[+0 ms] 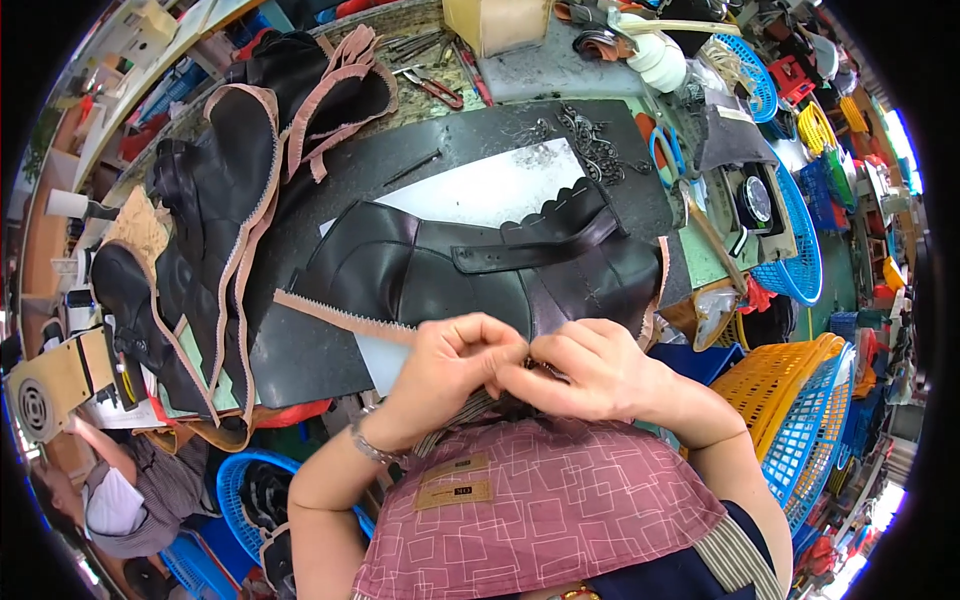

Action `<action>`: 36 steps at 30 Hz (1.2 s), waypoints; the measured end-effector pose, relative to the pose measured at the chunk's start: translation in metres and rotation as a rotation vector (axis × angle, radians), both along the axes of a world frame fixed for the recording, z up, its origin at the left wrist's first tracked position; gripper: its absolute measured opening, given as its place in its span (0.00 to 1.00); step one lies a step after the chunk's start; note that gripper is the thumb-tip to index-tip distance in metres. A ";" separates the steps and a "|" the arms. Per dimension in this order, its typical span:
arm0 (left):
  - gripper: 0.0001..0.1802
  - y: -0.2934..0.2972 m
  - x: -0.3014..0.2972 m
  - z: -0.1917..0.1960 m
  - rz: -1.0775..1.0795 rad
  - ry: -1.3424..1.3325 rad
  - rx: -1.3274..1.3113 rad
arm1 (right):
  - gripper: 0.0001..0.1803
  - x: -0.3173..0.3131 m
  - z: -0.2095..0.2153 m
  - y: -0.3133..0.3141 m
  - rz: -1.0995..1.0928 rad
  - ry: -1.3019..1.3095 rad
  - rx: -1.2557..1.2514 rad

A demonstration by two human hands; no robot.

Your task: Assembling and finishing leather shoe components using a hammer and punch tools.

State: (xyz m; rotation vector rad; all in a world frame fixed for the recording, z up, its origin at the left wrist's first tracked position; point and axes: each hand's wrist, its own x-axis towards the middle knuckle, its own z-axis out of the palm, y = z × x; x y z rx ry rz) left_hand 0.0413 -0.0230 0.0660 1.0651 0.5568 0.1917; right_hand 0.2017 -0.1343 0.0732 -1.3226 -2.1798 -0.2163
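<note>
My left hand [447, 372] and my right hand [590, 372] meet just in front of my apron, thumbs and fingers pinched together. Between them is something small and dark, mostly hidden by the fingers, so I cannot make it out. Just beyond my hands a black leather boot upper [440, 275] lies spread on the dark work board [290, 345]. It has a scalloped top edge and a zigzag-cut tan lining edge. Across it runs a black strap [520, 258] with small holes at its end. A white sheet [480, 190] lies partly under the upper.
More black boot uppers [225, 180] are piled at the left. Dark metal buckles [595, 145] lie at the board's far right, near blue-handled scissors [667, 155]. Red-handled pliers [435, 88] lie at the back. Yellow baskets [780, 385] stand right; another person [150, 490] sits lower left.
</note>
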 end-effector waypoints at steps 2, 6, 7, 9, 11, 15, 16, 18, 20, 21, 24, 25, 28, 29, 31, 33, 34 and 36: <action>0.11 0.029 0.006 -0.007 0.103 0.006 0.304 | 0.18 0.002 -0.009 0.002 -0.076 0.191 -0.129; 0.32 0.102 0.023 -0.018 -0.219 0.249 1.379 | 0.08 -0.002 -0.035 0.023 -0.315 1.345 -0.723; 0.33 0.108 0.028 -0.017 -0.364 0.274 1.413 | 0.08 0.000 -0.047 0.027 -0.314 1.325 -0.718; 0.33 0.112 0.036 -0.013 -0.464 0.283 1.438 | 0.07 0.001 -0.058 0.028 -0.318 1.288 -0.675; 0.31 0.115 0.040 -0.006 -0.587 0.378 1.524 | 0.07 -0.002 -0.060 0.027 -0.336 1.265 -0.652; 0.29 0.128 0.051 -0.004 -0.784 0.374 1.386 | 0.06 -0.002 -0.062 0.029 -0.369 1.283 -0.603; 0.27 0.132 0.050 -0.008 -0.825 0.310 1.278 | 0.06 -0.001 -0.062 0.029 -0.372 1.285 -0.609; 0.25 0.135 0.054 0.000 -0.879 0.344 1.080 | 0.06 -0.001 -0.060 0.030 -0.379 1.307 -0.616; 0.17 0.134 0.055 0.007 -0.880 0.370 0.746 | 0.06 0.000 -0.060 0.030 -0.369 1.329 -0.625; 0.17 0.134 0.054 0.005 -0.880 0.370 0.743 | 0.05 0.001 -0.059 0.031 -0.353 1.347 -0.630; 0.16 0.134 0.048 0.000 -0.782 0.362 0.548 | 0.05 0.000 -0.050 0.031 -0.269 1.591 -0.663; 0.16 0.134 0.047 0.000 -0.775 0.349 0.424 | 0.05 -0.002 -0.043 0.030 -0.276 1.568 -0.689; 0.16 0.130 0.046 0.002 -0.774 0.320 0.292 | 0.06 -0.007 -0.039 0.030 -0.236 1.588 -0.714; 0.16 0.128 0.046 0.003 -0.781 0.304 0.287 | 0.06 -0.008 -0.041 0.031 -0.239 1.596 -0.717; 0.16 0.126 0.044 0.006 -0.780 0.283 0.308 | 0.06 -0.009 -0.038 0.030 -0.258 1.590 -0.727; 0.15 0.125 0.043 0.007 -0.780 0.262 0.328 | 0.06 -0.010 -0.035 0.030 -0.280 1.583 -0.735; 0.15 0.124 0.043 0.007 -0.786 0.249 0.373 | 0.06 -0.011 -0.034 0.029 -0.299 1.594 -0.736; 0.15 0.123 0.043 0.009 -0.792 0.235 0.416 | 0.06 -0.012 -0.031 0.027 -0.318 1.604 -0.737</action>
